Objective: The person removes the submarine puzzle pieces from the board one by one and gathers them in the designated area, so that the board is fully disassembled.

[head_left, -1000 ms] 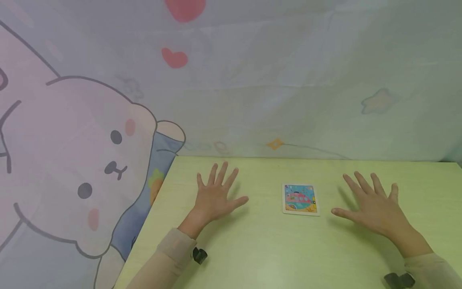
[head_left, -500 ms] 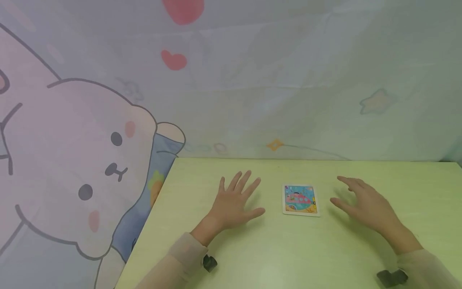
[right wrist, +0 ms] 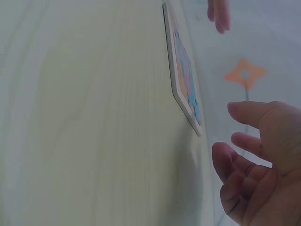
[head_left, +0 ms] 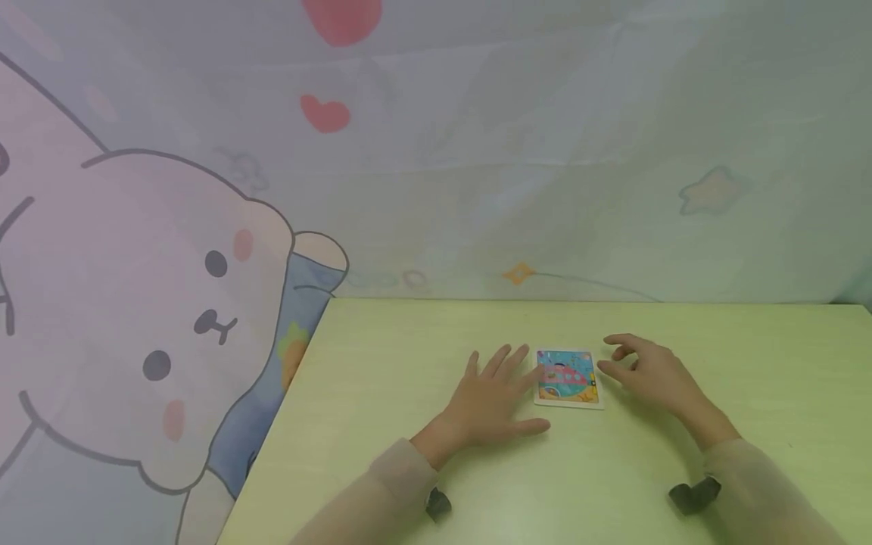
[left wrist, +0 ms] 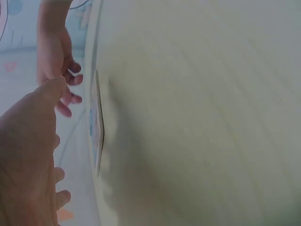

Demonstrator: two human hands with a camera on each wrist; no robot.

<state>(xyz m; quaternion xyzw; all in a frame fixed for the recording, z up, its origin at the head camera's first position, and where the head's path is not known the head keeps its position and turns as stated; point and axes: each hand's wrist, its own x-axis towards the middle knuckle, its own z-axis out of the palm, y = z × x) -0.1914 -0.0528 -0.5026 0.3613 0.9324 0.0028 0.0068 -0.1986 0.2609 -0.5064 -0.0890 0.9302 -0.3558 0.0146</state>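
A small square picture board (head_left: pixel 568 382) with a white border lies flat on the table; its picture shows a pink submarine in blue water. My left hand (head_left: pixel 493 401) hovers over its left side with fingers spread, the index fingertip overlapping the border in the head view. Just off the right edge is my right hand (head_left: pixel 654 375), thumb and index apart and the other fingers loosely curled, holding nothing. The right wrist view shows a gap between the right hand (right wrist: pixel 263 165) and the board (right wrist: pixel 183 75). In the left wrist view, the board's thin edge (left wrist: pixel 99 136) faces me.
The pale yellow-green table (head_left: pixel 381 363) ends at a hanging cloth (head_left: pixel 545 151) behind it. A printed cartoon animal (head_left: pixel 170 303) covers the cloth on the left. A small black device sits at each wrist.
Both hands have moved inward toward the board, the left going right and slightly nearer, the right going left. The right hand's spread fingers have curled. The board has not moved.
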